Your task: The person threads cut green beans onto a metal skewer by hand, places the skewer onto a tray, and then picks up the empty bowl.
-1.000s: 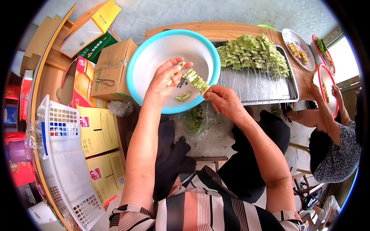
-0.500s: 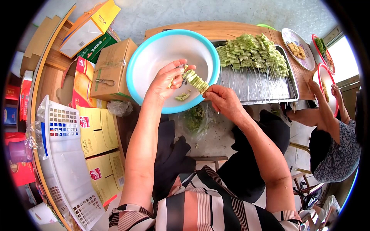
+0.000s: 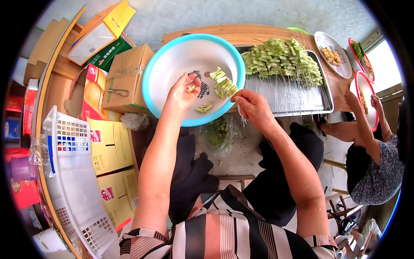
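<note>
My right hand (image 3: 254,107) pinches a thin skewer by the basin's right rim. Cut green bean pieces (image 3: 224,85) are threaded side by side along it, and the far ones sit askew. My left hand (image 3: 184,91) is over the basin, palm up and fingers curled, with a few loose bean pieces (image 3: 191,88) in it; it is apart from the skewer. Below both is a white basin with a blue rim (image 3: 148,82), with several cut pieces (image 3: 204,108) on its inner wall near me. To the right, many finished bean skewers (image 3: 282,62) are heaped on a metal tray (image 3: 297,108).
Cardboard boxes (image 3: 125,82) and a white plastic basket (image 3: 73,181) stand left. A patterned plate (image 3: 340,64) of food lies right of the tray. Another person's hands (image 3: 354,101) are at a red-rimmed bowl (image 3: 375,116). A plastic bag of greens (image 3: 219,133) is below the basin.
My left hand has drawn back left and down from the skewer's far end, its fingers loosening. The skewered pieces now hang more unevenly. My right hand has shifted slightly right.
</note>
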`<state>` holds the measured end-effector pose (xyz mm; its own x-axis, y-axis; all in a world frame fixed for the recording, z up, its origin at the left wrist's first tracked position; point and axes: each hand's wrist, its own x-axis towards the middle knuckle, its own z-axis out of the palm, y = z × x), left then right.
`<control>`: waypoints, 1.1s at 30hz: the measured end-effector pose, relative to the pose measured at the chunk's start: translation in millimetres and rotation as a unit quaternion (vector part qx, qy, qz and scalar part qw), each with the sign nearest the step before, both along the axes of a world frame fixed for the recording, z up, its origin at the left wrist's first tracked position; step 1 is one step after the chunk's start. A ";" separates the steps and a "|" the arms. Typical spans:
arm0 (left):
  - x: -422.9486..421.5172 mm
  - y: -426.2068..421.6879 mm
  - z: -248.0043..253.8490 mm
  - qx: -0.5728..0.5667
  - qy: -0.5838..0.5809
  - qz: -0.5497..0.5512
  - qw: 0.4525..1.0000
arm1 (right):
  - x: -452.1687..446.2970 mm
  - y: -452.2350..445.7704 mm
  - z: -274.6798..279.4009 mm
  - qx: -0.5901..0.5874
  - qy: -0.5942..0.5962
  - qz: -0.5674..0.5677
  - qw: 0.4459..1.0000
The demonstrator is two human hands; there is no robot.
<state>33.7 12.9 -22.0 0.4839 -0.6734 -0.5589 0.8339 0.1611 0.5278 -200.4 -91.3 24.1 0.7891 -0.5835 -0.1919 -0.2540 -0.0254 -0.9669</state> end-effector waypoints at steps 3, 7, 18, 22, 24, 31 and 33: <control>1.6 1.0 2.5 0.009 -0.004 0.007 1.000 | -1.6 -1.1 0.5 0.000 0.002 0.003 1.000; -1.0 0.6 7.0 -0.052 -0.019 -0.019 0.998 | -2.5 -3.7 -4.2 -0.012 -0.005 0.011 1.000; -13.3 -7.3 16.8 -0.028 -0.084 0.052 0.995 | -2.5 -1.1 0.5 0.002 -0.011 0.016 1.000; -6.3 -3.6 15.9 -0.080 -0.055 -0.030 0.995 | -1.1 0.9 3.2 -0.012 -0.017 0.021 1.000; -11.2 -4.2 17.5 -0.075 -0.071 -0.034 0.994 | -2.1 2.2 5.9 -0.006 -0.012 0.021 1.000; -13.2 -6.0 15.1 -0.139 -0.161 -0.089 0.973 | -2.9 0.9 4.1 0.000 -0.011 0.032 0.999; -15.2 -5.4 17.0 -0.124 -0.170 -0.089 0.974 | -3.8 1.3 2.5 -0.011 -0.010 0.037 0.999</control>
<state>18.6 7.6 -4.9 0.4764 -0.8570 -0.1965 0.6438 0.1878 0.7418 -204.2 -90.0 26.7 0.8335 -0.5275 -0.1643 -0.2319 -0.0640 -0.9706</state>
